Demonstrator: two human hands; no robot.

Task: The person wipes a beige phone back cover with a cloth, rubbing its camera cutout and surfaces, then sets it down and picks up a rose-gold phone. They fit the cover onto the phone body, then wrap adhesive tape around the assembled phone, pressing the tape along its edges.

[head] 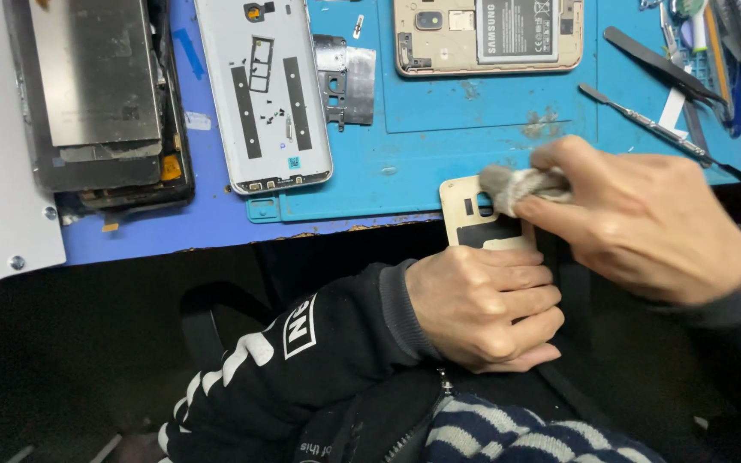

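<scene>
My left hand (486, 304) grips the lower part of a gold phone back cover (465, 210), inner side up, just in front of the bench edge. My right hand (645, 219) pinches a small grey cloth wad (512, 184) and presses it on the cover's upper right corner, by the camera hole. The cover's lower half is hidden under my left fingers.
On the blue mat (439, 163) lie an opened gold phone with its battery (488, 34), a grey phone rear panel (263, 90), a small metal shield (345, 77) and a dismantled dark phone (100, 99). Tweezers and several tools (688, 81) crowd the right.
</scene>
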